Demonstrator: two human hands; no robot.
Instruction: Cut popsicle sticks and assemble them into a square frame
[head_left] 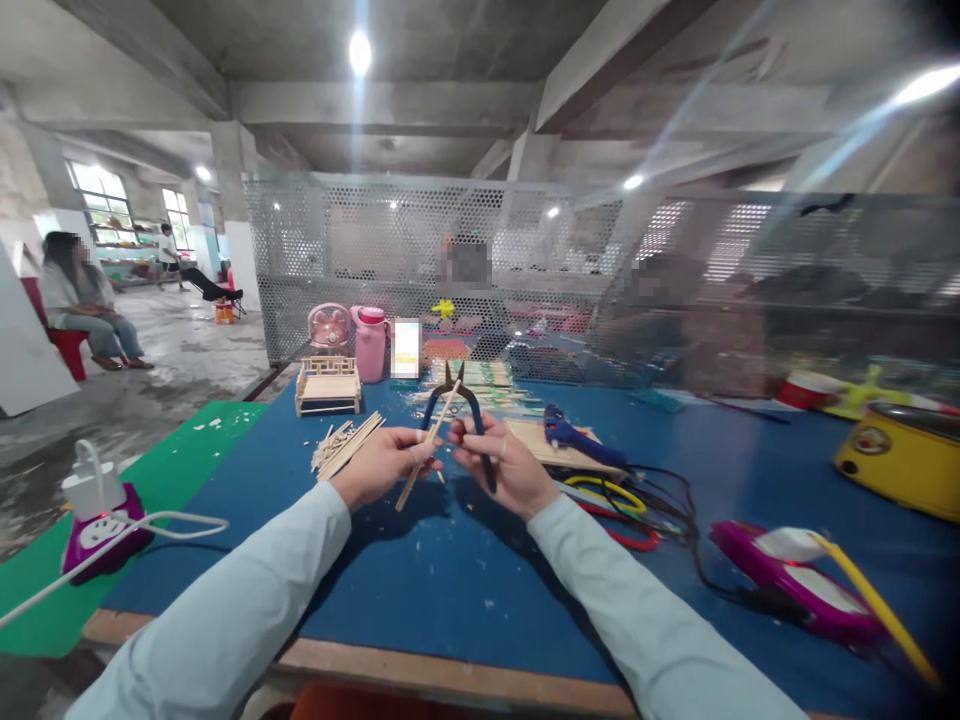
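Note:
My left hand (386,462) pinches a thin wooden stick (427,445) that slants up toward the right. My right hand (501,462) grips blue-handled cutting pliers (461,400), their jaws pointing up beside the top end of the stick. Both hands hover above the blue table mat (420,570), close together, fingertips almost touching. A pile of loose wooden sticks (346,443) lies just left of my left hand.
A small wooden model bench (328,386), a pink fan (328,328) and a pink jug (370,342) stand at the back. A blue glue gun (574,436) lies on a board right of my hands, with cables, a purple power strip (795,580) and a yellow pot (904,455). A person sits far left.

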